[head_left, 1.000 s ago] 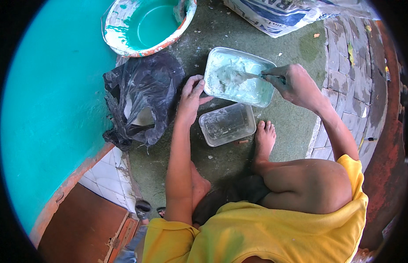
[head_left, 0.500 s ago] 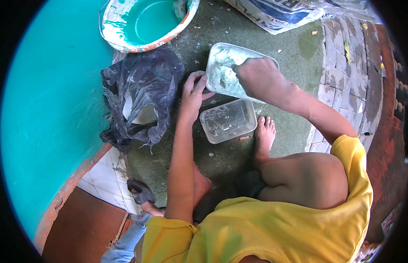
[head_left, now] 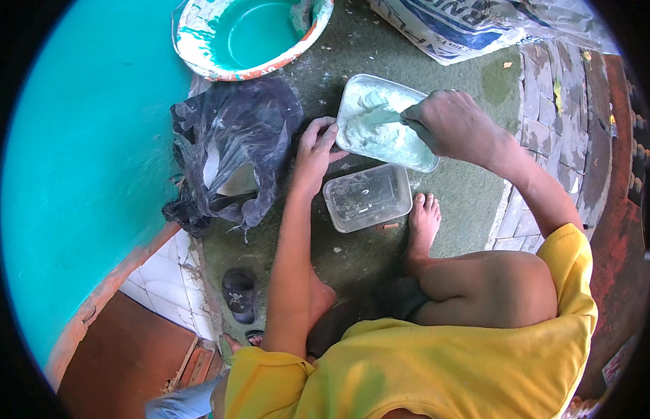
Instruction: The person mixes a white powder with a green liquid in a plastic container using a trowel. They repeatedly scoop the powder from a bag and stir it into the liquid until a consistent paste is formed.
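At far left stands a smooth, glossy turquoise wall (head_left: pixel 94 174). Beside it, at the top, a round basin (head_left: pixel 252 71) with a paint-crusted, orange-edged rim holds smooth teal liquid. Below the basin slumps a thin, crumpled black plastic bag (head_left: pixel 258 133), wrinkled and dusty, and lower down a dark sandal (head_left: pixel 239 295) lies flat on rough, speckled concrete (head_left: pixel 283 84).

The left hand (head_left: pixel 316 153) has its fingers apart, partly curled and resting against the left end of a rectangular plastic tub (head_left: pixel 436 166). The tub sits on the concrete, filled with thick, lumpy, pale mint paste (head_left: pixel 374 136). Just below it is a clear, scuffed, rounded-corner container (head_left: pixel 367 199). The right hand (head_left: pixel 454 129) is clamped on the handle of a flat-bladed tool (head_left: pixel 389 117) whose blade lies in the paste. Above, toward the right, a printed woven sack (head_left: pixel 471 35) bulges over the concrete; grey paving (head_left: pixel 548 133) runs beyond.

The tub's long axis runs left to right, its right end slanting toward the person. The blade points left.

Half a second ago the right hand covered the tub's middle and hid the blade; now it is farther right and the blade shows. The left hand has stayed at the same end. The sandal, worn then, now has no foot in it.
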Available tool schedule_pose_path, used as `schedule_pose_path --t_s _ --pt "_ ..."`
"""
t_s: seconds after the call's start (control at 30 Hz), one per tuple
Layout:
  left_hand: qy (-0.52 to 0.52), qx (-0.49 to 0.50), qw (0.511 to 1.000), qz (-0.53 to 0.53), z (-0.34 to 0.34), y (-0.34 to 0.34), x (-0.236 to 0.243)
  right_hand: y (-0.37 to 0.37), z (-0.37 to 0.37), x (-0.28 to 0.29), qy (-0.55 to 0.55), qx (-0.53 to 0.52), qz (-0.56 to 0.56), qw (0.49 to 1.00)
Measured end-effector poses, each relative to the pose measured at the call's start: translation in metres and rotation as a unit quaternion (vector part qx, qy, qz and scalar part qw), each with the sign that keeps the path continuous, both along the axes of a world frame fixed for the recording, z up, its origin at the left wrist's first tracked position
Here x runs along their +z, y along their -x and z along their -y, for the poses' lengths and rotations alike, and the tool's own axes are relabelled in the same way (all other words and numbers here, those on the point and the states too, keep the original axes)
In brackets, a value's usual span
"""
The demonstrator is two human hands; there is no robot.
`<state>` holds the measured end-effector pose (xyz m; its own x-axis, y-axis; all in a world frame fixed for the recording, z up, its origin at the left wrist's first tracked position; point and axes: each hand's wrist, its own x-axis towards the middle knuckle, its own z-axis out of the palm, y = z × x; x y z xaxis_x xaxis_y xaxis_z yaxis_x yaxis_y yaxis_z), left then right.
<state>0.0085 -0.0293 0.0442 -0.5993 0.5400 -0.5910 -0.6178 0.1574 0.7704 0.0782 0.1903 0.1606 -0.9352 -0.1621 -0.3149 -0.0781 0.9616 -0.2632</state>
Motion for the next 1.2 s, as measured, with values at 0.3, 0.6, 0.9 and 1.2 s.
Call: schedule_pose_path --t_s 0.3,0.6,0.9,1.2 --pt "-0.005 -0.012 1.0 -0.004 -0.002 0.001 0.001 0.035 0.026 -0.006 -0.023 -0.063 0.008 0.998" --pt "0.005 -0.015 1.0 0.0 0.002 0.003 0.001 0.029 0.057 0.005 -0.04 0.163 0.047 0.985" --pt "-0.019 0.003 1.0 -0.01 0.001 -0.001 0.0 -0.03 0.005 -0.034 0.05 -0.079 0.117 0.989" --pt "-0.008 -0.008 1.0 -0.009 0.0 0.001 0.005 -0.034 0.005 -0.017 -0.008 -0.035 0.005 0.999"
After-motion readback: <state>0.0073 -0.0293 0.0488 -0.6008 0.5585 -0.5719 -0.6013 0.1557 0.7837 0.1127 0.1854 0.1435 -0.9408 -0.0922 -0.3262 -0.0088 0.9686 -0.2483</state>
